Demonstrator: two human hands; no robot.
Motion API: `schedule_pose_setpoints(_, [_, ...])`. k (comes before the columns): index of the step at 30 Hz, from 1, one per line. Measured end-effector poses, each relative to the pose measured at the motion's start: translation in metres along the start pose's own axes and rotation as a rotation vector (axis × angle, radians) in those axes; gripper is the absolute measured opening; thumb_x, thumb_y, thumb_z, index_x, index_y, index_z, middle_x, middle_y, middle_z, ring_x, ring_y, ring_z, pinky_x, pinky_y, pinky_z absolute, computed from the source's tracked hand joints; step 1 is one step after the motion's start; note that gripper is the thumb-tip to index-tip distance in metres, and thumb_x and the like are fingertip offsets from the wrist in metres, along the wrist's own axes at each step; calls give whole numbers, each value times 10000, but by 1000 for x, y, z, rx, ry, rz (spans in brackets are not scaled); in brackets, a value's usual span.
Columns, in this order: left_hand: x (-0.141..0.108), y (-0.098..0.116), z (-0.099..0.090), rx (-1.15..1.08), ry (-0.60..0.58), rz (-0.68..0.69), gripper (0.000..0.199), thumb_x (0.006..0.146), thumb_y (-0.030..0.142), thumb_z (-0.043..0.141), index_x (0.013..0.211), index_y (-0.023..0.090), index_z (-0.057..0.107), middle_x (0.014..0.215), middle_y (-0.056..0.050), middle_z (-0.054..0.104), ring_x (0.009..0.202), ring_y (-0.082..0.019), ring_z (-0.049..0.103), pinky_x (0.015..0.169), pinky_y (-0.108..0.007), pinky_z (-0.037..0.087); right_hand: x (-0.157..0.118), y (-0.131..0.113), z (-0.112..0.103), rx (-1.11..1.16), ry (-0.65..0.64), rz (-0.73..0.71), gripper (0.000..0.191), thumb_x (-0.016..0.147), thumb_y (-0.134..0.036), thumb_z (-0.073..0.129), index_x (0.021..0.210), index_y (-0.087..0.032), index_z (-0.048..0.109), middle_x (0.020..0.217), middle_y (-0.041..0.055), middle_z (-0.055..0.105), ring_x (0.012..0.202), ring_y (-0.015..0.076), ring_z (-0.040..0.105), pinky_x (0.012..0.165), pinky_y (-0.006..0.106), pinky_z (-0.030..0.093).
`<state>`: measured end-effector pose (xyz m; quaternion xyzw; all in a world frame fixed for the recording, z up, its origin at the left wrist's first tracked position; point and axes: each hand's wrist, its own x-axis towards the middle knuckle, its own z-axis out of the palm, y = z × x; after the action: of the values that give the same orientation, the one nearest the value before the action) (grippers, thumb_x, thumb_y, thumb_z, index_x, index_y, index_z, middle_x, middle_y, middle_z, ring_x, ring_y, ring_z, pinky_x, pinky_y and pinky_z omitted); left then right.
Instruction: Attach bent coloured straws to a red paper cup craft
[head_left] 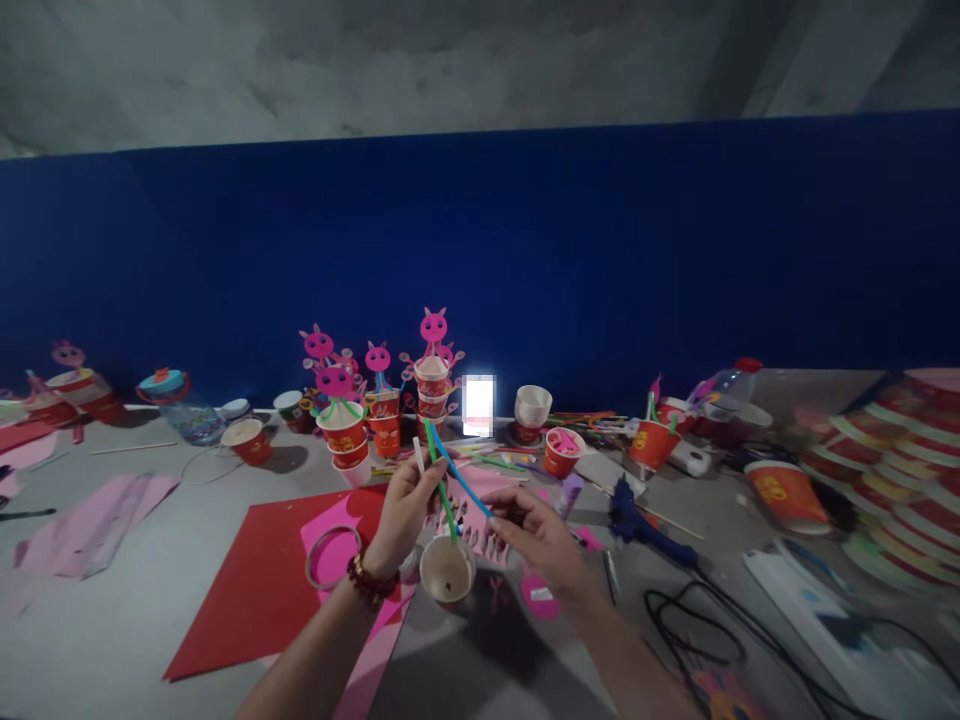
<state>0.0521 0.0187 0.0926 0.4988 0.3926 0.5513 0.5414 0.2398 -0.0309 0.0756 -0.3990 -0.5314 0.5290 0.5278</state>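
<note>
My left hand (411,500), with a beaded bracelet on its wrist, is closed around a green straw (444,492) and a white straw (419,455), both upright. A blue straw (466,487) slants across from the left fingertips down to my right hand (536,525), which pinches its lower end. Just below the hands stands an open paper cup (448,572), seen into from above, and the green straw's lower end is at its far rim. Behind my fingers lies a pink paper (480,500) with small dark cut shapes on it.
Red card (247,580) and a tape ring (311,560) lie left. Finished cups with pink figures (341,430) stand behind. A blue glue gun (649,530) with black cable lies right, near stacked cups (907,480) and a white power strip (810,620). A blue partition rises behind.
</note>
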Motion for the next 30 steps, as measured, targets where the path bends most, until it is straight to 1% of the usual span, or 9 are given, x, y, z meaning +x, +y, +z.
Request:
schedule_pose_setpoints(2, [0, 5, -1, 2, 1, 6, 377, 795, 556, 704, 836, 182, 683, 602, 52, 507, 451, -60, 376, 410, -194, 277, -2, -7, -15, -17, 82, -47, 255, 804, -405, 743, 980, -227, 693, 889, 30, 670, 745, 175, 594, 641, 282, 481])
schedule_pose_setpoints(4, [1, 11, -3, 1, -12, 8, 383, 811, 557, 684, 906, 185, 700, 644, 45, 517, 462, -57, 355, 411, -195, 257, -4, -18, -33, -35, 129, -83, 195, 829, -387, 719, 932, -224, 696, 827, 11, 632, 700, 156, 547, 629, 271, 448])
schedule_pose_setpoints(8, [-3, 21, 0, 11, -143, -45, 394, 823, 533, 684, 940, 160, 735, 584, 53, 451, 457, -60, 315, 413, -206, 201, -3, -45, -52, -47, 32, -53, 148, 792, -332, 739, 828, -195, 695, 682, -23, 568, 540, 114, 458, 515, 247, 373])
schedule_pose_setpoints(10, [-9, 21, 5, 30, -265, -108, 388, 826, 519, 689, 938, 152, 750, 583, 44, 469, 458, -62, 331, 420, -213, 204, -1, -53, -47, -43, -43, -30, 164, 755, -304, 765, 849, -188, 697, 694, -28, 577, 524, 98, 452, 506, 235, 372])
schedule_pose_setpoints(13, [-21, 15, 15, 71, -438, -235, 371, 838, 529, 676, 897, 171, 754, 579, 37, 496, 446, -64, 342, 418, -219, 208, 3, -55, -29, -20, -102, -34, 295, 742, -287, 776, 1004, -196, 675, 750, -32, 584, 584, 100, 498, 546, 222, 405])
schedule_pose_setpoints(16, [-33, 12, 22, 82, -517, -311, 387, 845, 554, 658, 796, 179, 739, 524, 32, 505, 407, -67, 341, 400, -226, 206, 4, -49, -17, 27, -114, -42, 367, 785, -274, 738, 1121, -214, 602, 778, -34, 587, 624, 107, 531, 572, 222, 437])
schedule_pose_setpoints(19, [-43, 14, 26, 62, -583, -349, 399, 862, 554, 633, 870, 172, 747, 620, -21, 648, 390, -65, 363, 382, -222, 207, 1, -41, -14, 81, -122, -50, 381, 799, -272, 711, 1151, -218, 576, 766, -37, 579, 590, 100, 510, 523, 209, 427])
schedule_pose_setpoints(24, [-53, 9, 30, -17, -580, -397, 412, 890, 526, 610, 1002, 149, 732, 651, -33, 696, 438, -76, 457, 420, -195, 271, -6, -34, -13, 133, -111, -53, 387, 787, -297, 735, 1137, -221, 588, 727, -58, 549, 512, 81, 484, 449, 193, 406])
schedule_pose_setpoints(30, [-61, 3, 33, -40, -535, -375, 384, 909, 497, 601, 965, 142, 736, 596, 6, 636, 436, -60, 386, 436, -210, 219, -10, -34, -9, 171, -104, 16, 277, 785, -278, 747, 1036, -206, 655, 654, -70, 553, 470, 82, 517, 452, 211, 436])
